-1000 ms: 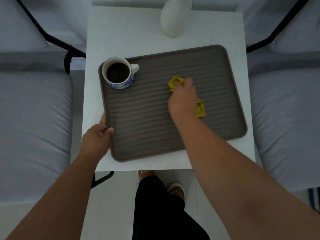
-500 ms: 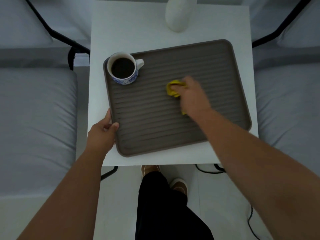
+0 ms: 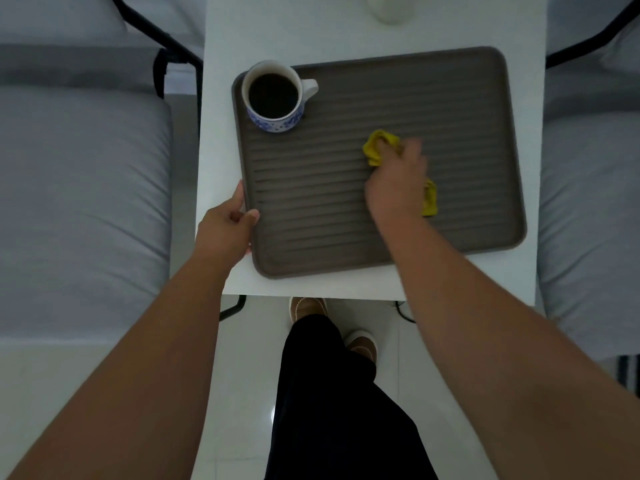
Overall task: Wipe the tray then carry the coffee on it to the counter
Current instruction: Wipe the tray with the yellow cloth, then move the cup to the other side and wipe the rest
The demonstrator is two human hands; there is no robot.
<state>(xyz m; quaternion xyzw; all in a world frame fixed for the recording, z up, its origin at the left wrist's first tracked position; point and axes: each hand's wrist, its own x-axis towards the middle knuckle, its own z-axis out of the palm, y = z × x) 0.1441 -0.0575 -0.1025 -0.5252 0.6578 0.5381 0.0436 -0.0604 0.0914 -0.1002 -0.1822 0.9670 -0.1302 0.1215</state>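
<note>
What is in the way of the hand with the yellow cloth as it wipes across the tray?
Only the coffee mug, standing in the tray's far left corner. The ribbed surface between it and the right hand pressing the yellow cloth is bare. The left hand grips the near left rim.

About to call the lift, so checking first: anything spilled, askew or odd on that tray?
No spill shows. The tray sits slightly skewed on the white table. The full coffee mug stands in its far-left corner, overlapping the rim from this view. The right hand presses the yellow cloth; the left hand grips the tray's left edge.
</note>
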